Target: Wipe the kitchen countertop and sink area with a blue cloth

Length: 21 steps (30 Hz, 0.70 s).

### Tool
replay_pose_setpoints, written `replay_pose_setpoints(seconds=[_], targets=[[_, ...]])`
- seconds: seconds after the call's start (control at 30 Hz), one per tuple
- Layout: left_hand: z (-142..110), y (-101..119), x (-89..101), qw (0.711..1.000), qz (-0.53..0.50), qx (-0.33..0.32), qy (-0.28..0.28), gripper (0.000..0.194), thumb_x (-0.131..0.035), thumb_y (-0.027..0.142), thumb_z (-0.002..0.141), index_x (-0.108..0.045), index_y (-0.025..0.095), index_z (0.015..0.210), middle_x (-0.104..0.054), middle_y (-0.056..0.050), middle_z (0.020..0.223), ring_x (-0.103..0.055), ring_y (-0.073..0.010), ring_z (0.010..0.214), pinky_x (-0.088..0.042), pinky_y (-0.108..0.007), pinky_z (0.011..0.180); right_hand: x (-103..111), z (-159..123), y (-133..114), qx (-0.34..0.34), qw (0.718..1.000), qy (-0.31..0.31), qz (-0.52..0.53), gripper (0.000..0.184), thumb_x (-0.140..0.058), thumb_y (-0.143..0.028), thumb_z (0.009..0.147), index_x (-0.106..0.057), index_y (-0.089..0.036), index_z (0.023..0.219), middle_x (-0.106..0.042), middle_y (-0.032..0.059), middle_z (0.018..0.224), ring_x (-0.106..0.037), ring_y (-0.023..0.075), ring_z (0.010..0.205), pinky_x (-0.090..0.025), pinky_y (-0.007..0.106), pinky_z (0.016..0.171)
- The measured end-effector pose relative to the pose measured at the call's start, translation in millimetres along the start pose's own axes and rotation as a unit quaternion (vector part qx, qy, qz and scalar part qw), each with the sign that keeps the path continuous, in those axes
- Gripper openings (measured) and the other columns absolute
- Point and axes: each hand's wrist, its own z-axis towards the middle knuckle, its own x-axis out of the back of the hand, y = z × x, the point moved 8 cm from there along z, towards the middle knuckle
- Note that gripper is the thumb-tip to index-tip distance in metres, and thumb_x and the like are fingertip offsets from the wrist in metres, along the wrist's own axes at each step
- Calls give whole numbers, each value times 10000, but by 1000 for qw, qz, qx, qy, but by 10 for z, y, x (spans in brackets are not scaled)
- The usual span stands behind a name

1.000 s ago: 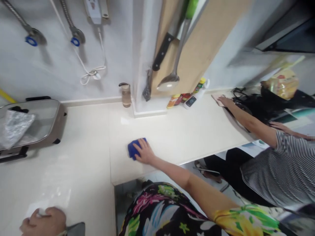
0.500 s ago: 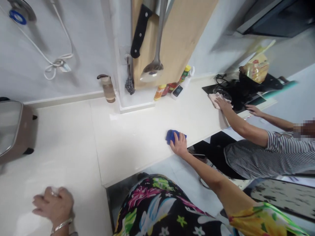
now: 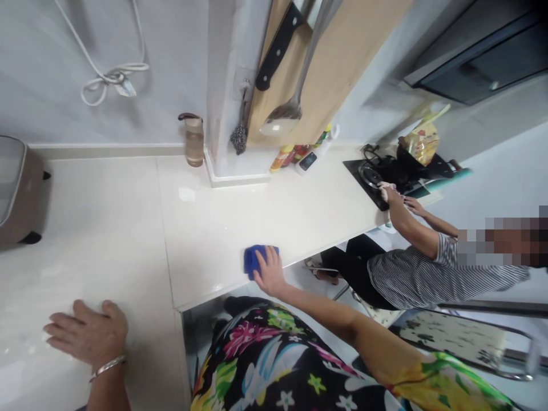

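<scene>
Near the front edge of the white countertop point(image 3: 222, 222), my right hand point(image 3: 270, 273) presses on a folded blue cloth point(image 3: 253, 261), its fingers over the cloth's right side. My left hand point(image 3: 88, 331), with a silver bangle at the wrist, is spread palm down at the lower left with nothing in it. The cloth lies flat against the counter under my right fingers.
A brown appliance point(image 3: 17, 194) stands at the left, a bottle point(image 3: 194, 142) by the wall corner. Condiment bottles point(image 3: 280, 158) line the wall under a hanging ladle point(image 3: 285, 111) and knife point(image 3: 280, 48). At right a co-worker point(image 3: 411, 274) wipes the black cooktop point(image 3: 363, 177).
My right hand has slid the blue cloth left along the counter's front edge. My left hand's fingers have spread out flatter. The co-worker's wiping hand has shifted across the cooktop, and the view has turned slightly.
</scene>
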Motion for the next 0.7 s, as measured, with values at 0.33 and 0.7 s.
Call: replay_pose_setpoints(seconds=[0.33, 0.7], targets=[[-21, 4, 38, 1000, -5, -9, 5, 663, -474, 393, 935, -344, 72, 1501, -208, -320, 1600, -159, -511, 1487, -190, -713, 1166, -41, 305, -1066, 96, 991, -39, 89, 766, -575, -468, 909, -325, -168, 1568, -219, 214, 1631, -98, 450, 1504, -165, 686, 1166], [-38, -21, 153, 999, -23, 7, 47, 697, -420, 495, 925, -466, 29, 1442, -316, -313, 1558, -227, -439, 1493, -192, -624, 1202, 1, 1062, -956, 13, 973, -54, 226, 516, -557, -405, 957, -537, -126, 1390, -529, 188, 1403, -471, 299, 1307, -389, 454, 1116]])
